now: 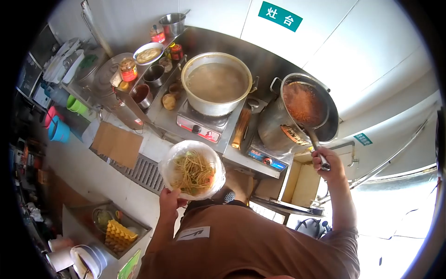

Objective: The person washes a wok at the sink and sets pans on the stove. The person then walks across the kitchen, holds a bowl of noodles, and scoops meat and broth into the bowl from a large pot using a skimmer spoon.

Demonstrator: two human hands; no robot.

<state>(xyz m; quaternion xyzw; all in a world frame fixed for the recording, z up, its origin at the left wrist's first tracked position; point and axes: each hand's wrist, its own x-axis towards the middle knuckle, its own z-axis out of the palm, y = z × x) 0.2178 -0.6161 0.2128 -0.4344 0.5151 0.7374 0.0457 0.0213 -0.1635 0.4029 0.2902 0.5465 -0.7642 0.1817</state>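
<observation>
My left hand (pixel 172 201) grips the near rim of a white bowl (pixel 163 162) lined with clear plastic. Thin yellowish strands (pixel 194 171) lie heaped in it, with bits of green and red. On the right, my right hand (pixel 330 163) is closed round the handle of a large ladle (pixel 317 144). The ladle's round head is full of reddish-brown food (pixel 304 103) and sits at the mouth of a tall steel pot (pixel 274 125). A wide pot (pixel 211 108) of cloudy liquid stands on a burner (pixel 197 129) to the left of the tall pot.
A bamboo brush (pixel 240 129) lies between the burners. Left of the wide pot are jars (pixel 128 69), steel cups (pixel 154 75) and a plate (pixel 148 53) of pale food. Cardboard (pixel 117 144) lies on the floor. A yellow egg tray (pixel 120 236) sits at lower left.
</observation>
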